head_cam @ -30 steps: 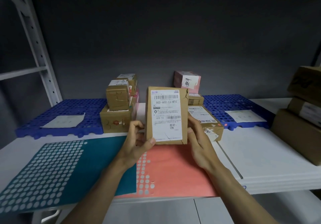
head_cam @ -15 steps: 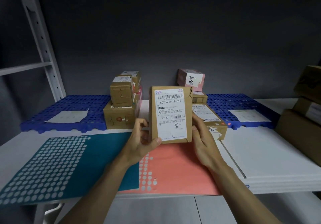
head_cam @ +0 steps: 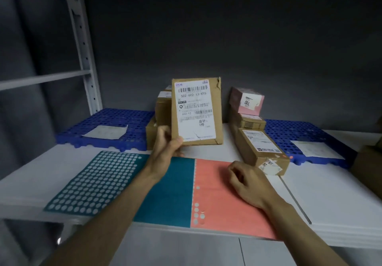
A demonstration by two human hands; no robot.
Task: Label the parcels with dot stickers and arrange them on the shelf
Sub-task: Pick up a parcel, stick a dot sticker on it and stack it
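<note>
My left hand (head_cam: 165, 143) grips the lower left corner of a flat brown parcel (head_cam: 218, 110) with a white shipping label, holding it upright above the shelf. My right hand (head_cam: 247, 181) hovers over the salmon sticker sheet (head_cam: 223, 193) with its fingers loosely curled and nothing in them. A teal sticker sheet (head_cam: 99, 183), mostly picked down to white dots, lies to the left of the salmon one.
Two blue perforated pallets sit on the white shelf (head_cam: 330, 199): the left pallet (head_cam: 115, 119) and the right pallet (head_cam: 289, 133), each bearing a paper. Brown parcels (head_cam: 260, 150) and a pink box (head_cam: 246, 100) stand between them. A white upright post (head_cam: 84, 55) rises at left.
My right hand has let go of the parcel and dropped to the salmon sheet. The left hand alone now holds the parcel, raised a little higher and leftward.
</note>
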